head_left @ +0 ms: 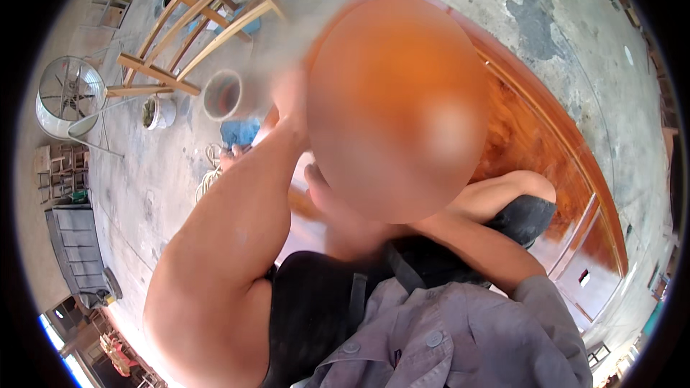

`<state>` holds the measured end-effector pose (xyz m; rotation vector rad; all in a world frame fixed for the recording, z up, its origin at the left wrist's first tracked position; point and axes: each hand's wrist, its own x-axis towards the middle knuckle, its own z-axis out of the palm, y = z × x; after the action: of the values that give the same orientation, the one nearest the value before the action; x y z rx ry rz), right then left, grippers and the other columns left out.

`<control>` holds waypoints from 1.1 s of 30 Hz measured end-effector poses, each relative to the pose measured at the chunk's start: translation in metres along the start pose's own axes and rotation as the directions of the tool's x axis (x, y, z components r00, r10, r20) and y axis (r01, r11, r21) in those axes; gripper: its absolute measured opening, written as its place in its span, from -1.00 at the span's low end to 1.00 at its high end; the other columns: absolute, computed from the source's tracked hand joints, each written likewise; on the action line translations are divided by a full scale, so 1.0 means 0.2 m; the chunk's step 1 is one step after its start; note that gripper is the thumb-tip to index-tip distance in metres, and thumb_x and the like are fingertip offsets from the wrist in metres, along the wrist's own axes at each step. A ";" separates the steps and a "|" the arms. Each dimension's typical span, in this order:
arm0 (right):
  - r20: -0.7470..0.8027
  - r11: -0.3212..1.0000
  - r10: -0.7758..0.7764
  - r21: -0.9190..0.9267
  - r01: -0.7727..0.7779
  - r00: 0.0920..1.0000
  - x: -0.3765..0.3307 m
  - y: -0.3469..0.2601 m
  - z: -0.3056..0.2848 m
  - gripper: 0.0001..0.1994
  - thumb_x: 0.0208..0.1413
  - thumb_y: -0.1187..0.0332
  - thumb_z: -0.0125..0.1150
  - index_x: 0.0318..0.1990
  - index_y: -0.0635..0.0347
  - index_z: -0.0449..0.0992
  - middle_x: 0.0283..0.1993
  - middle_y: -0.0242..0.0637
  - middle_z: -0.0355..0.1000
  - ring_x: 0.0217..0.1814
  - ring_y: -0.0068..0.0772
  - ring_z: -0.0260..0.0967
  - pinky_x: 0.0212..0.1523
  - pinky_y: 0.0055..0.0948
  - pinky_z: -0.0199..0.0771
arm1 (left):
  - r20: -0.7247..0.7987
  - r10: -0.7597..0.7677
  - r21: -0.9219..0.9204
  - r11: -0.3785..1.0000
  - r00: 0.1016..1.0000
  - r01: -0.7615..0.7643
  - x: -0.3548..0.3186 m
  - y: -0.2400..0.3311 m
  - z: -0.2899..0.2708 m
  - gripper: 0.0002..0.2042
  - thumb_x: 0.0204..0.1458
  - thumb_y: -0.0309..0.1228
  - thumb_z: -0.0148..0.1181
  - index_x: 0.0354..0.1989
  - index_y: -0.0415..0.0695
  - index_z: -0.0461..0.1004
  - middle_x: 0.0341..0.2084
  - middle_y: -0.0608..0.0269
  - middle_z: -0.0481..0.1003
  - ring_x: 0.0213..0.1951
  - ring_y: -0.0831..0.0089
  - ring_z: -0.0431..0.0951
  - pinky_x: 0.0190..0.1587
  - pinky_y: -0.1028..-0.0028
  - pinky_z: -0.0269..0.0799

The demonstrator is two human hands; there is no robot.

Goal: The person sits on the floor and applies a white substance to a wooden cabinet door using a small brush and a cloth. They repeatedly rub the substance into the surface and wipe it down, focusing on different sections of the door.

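Note:
A large blurred oval covers the middle of the head view and hides most of what lies between my arms. My left arm reaches up past it, and my left hand is smeared at its left edge, beside an orange-brown varnished wood panel. Its fingers cannot be made out. From the grey sleeve, my right forearm runs inward over my bent leg. My right hand is hidden by the oval. The panel has a raised border and, at its lower right, a pale section. Whether either hand holds anything is hidden.
Wooden frames lie at the upper left. Below them stand a round bucket, a small white bucket and a floor fan. A blue cloth and pale cord lie on the concrete floor.

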<state>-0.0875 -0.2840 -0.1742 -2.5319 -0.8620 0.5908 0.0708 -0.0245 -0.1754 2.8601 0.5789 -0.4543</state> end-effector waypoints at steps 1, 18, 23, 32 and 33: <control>-0.009 1.000 0.023 0.017 -0.023 1.000 -0.01 0.04 0.00 -0.49 0.02 0.24 0.35 0.14 0.26 0.53 0.15 0.02 0.43 0.29 0.03 0.38 0.25 -0.10 0.46 | -0.056 0.042 0.091 0.995 0.998 -0.037 -0.07 0.01 0.01 -0.47 -0.22 -0.15 0.52 -0.03 -0.09 0.60 -0.05 0.01 0.54 0.14 0.15 0.52 0.25 0.36 0.42; 0.195 0.983 0.024 -0.186 0.013 0.981 -0.01 -0.03 -0.21 -0.71 0.06 0.22 0.31 -0.14 0.20 0.69 -0.11 -0.03 0.60 0.02 -0.11 0.58 0.00 -0.20 0.57 | -0.130 0.061 -0.293 0.951 0.990 -0.097 -0.14 0.16 -0.06 -0.41 -0.11 -0.26 0.40 0.16 -0.08 0.40 0.13 0.01 0.44 0.21 0.06 0.41 0.25 0.18 0.30; 0.073 0.964 -0.083 -0.248 0.099 0.994 0.06 -0.04 0.01 -0.79 0.03 0.27 0.32 -0.22 0.15 0.64 -0.22 -0.13 0.56 -0.12 -0.11 0.56 -0.11 -0.19 0.55 | 0.200 -0.091 -0.521 0.833 0.976 0.184 -0.25 0.16 -0.23 -0.25 -0.22 -0.17 0.47 0.22 -0.07 0.32 0.15 0.03 0.37 0.25 0.15 0.31 0.36 0.23 0.11; 0.086 1.000 -0.014 -0.023 0.016 0.996 -0.01 -0.05 -0.10 -0.75 0.00 0.28 0.32 -0.18 0.18 0.63 -0.19 -0.07 0.58 -0.05 -0.07 0.61 -0.08 -0.12 0.59 | 0.159 -0.034 -0.210 0.975 0.987 0.068 -0.18 0.11 -0.16 -0.26 -0.14 -0.12 0.40 0.28 0.11 0.26 0.24 0.17 0.28 0.35 0.23 0.16 0.41 0.19 -0.04; 0.050 1.000 -0.001 -0.015 0.001 0.999 -0.02 -0.05 -0.08 -0.82 0.05 0.33 0.28 -0.21 0.15 0.64 -0.22 -0.09 0.58 -0.08 -0.08 0.62 -0.13 -0.09 0.59 | 0.160 -0.039 -0.263 0.961 0.986 0.080 -0.17 0.11 -0.15 -0.26 -0.15 -0.11 0.41 0.28 0.11 0.27 0.23 0.18 0.28 0.35 0.24 0.17 0.40 0.20 -0.03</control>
<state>-0.0863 -0.2825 -0.1552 -2.5394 -0.8883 0.6530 0.0578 -0.0495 -0.1324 2.5297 0.6460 -0.5540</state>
